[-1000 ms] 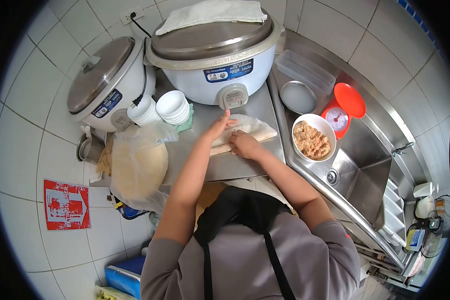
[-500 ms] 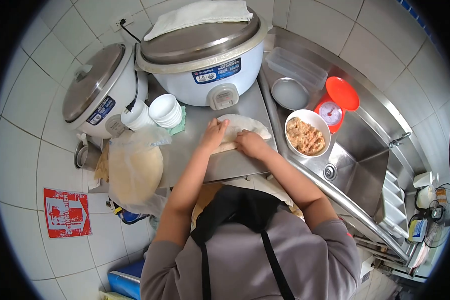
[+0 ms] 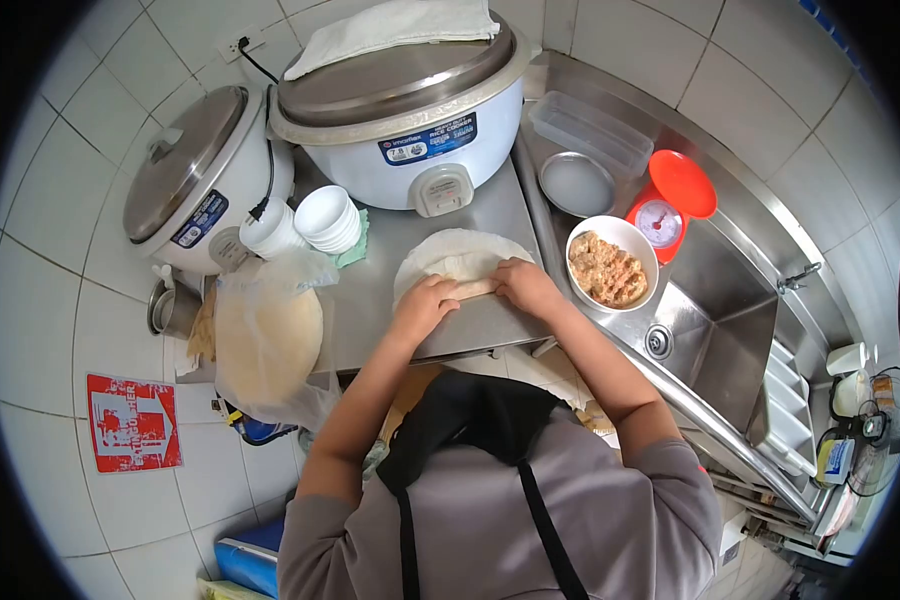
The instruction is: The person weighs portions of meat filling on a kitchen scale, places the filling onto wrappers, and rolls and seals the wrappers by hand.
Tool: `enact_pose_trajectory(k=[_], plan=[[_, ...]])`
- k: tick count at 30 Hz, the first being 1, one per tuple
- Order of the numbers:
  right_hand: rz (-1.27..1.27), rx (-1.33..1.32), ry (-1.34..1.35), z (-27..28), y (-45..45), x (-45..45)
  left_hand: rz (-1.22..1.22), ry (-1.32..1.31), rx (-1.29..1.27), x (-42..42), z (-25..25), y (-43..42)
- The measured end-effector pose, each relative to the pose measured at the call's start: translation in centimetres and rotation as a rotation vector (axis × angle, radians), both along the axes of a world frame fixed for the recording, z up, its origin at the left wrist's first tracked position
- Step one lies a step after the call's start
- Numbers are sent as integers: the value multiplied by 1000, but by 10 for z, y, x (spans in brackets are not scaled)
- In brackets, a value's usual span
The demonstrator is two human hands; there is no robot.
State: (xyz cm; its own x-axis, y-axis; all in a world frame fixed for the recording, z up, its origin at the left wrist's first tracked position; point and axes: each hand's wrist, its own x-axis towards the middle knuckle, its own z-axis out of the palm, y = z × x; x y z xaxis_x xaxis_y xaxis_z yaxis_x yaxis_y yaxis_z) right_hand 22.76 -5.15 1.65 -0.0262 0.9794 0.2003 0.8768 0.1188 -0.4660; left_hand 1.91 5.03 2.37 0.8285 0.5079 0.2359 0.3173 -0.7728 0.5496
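White wall tiles (image 3: 40,300) with dark grout line the left and top of the frame, carrying a power outlet (image 3: 242,44) at upper left and a red extinguisher sign (image 3: 134,423) at lower left. A stainless-steel tabletop (image 3: 370,305) at centre adjoins a steel sink (image 3: 715,335) with a faucet (image 3: 798,279) at right.
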Motion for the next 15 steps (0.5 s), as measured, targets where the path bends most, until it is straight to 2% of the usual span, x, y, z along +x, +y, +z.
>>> enact_pose_trajectory(k=[4, 8, 15], plan=[[60, 112, 59, 15, 11, -25, -48, 1, 30, 14, -3, 1], [51, 39, 30, -9, 21, -33, -25, -19, 11, 13, -6, -2], [36, 20, 52, 0, -6, -7, 10, -34, -88, -27, -13, 6]])
